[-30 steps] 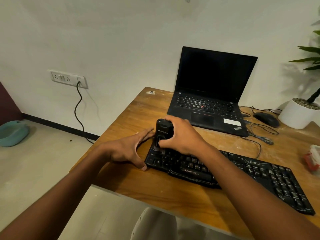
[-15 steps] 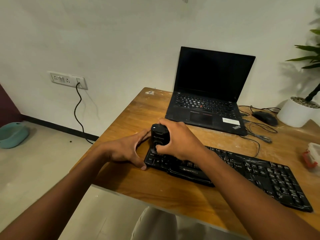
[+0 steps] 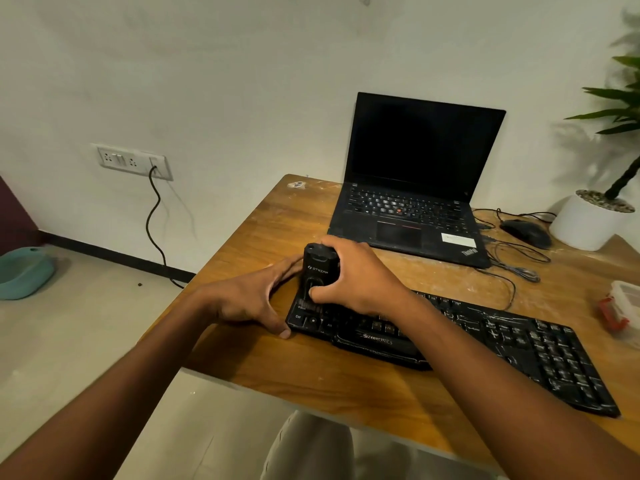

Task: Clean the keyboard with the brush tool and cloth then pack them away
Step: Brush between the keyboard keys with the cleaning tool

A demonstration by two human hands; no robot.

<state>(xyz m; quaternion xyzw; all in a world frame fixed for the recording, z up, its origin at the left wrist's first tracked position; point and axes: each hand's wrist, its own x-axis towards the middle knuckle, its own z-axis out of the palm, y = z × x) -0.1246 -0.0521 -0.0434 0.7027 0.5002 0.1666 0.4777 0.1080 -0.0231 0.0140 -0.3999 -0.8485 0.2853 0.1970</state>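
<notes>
On wooden tabletop (image 3: pixel 263 237), keyboard (image 3: pixel 485 337) is being braced by flat-fingered left hand (image 3: pixel 249 299) while brush tool (image 3: pixel 320 268), just right of it, is being clasped upright by right hand (image 3: pixel 360 275).

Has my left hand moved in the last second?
No. The left hand still rests against the left end of the keyboard, thumb at its near corner.

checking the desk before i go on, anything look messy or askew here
The keyboard lies skewed, its right end running toward the table's near edge. White dusty smears cover the tabletop around the mouse cables. Nothing looks spilled or broken.
</notes>
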